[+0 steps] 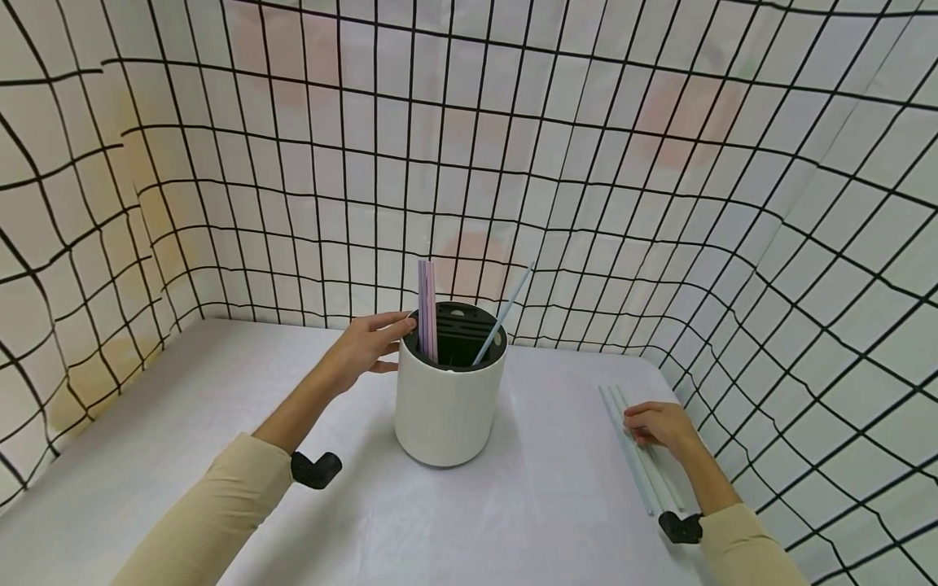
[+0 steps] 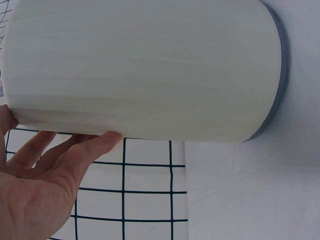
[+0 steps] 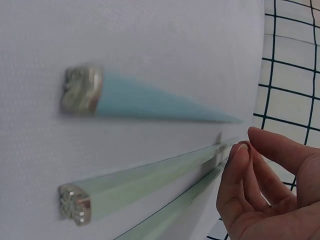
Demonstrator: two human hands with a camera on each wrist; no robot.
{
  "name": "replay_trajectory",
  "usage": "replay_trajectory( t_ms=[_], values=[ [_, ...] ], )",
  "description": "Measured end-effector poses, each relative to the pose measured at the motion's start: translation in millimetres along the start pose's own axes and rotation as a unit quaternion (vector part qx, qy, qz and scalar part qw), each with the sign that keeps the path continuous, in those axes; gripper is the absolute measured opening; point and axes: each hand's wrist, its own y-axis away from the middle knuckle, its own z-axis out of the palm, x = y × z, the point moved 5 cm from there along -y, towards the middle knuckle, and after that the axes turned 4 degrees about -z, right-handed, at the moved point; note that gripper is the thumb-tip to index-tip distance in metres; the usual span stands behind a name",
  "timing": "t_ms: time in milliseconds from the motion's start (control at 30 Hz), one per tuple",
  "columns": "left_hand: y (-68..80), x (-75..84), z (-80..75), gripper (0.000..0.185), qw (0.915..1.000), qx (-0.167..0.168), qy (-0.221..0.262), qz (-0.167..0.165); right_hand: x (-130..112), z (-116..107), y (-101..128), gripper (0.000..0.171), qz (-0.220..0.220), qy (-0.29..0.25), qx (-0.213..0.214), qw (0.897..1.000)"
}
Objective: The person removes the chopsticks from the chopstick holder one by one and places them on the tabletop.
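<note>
A white cylindrical holder with a black slotted insert (image 1: 450, 407) stands upright near the middle of the white cloth-covered table (image 1: 220, 423). Two pale pink sticks (image 1: 427, 309) stand nearly upright in the left part of the insert, and a single light blue stick (image 1: 504, 313) leans out to the right from it.

The left hand (image 1: 370, 342) is at the holder's upper left side, fingers straight and relaxed, the fingertips (image 2: 107, 140) touching the wall just below the rim. In the left wrist view the palm faces the white wall of the holder and nothing is gripped.

The right hand (image 1: 659, 425) rests at the right edge of the table on a loose bundle of pale blue and pale green sticks (image 1: 641, 464), which lie flat and run from far to near, well apart from the holder. In the right wrist view its fingers (image 3: 237, 170) are bent, with the tips at the green sticks, but a firm pinch on a stick cannot be told. The stick ends carry small metallic caps (image 3: 80, 90).

A white backdrop with a black grid (image 1: 586, 163) encloses the table on the left, far and right sides.
</note>
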Motion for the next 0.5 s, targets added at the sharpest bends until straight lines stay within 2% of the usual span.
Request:
replay_trajectory(
  t_ms=[233,500],
  values=[
    [0.1,-0.2,-0.6,0.061,1.0,-0.003,-0.001,0.008,-18,3,2,0.039,-0.012,-0.012,0.009,1.0],
    [0.2,-0.4,-0.4,0.061,0.9999,-0.005,-0.002,0.009,-63,17,11,0.045,-0.042,-0.035,-0.004,0.998]
  ],
)
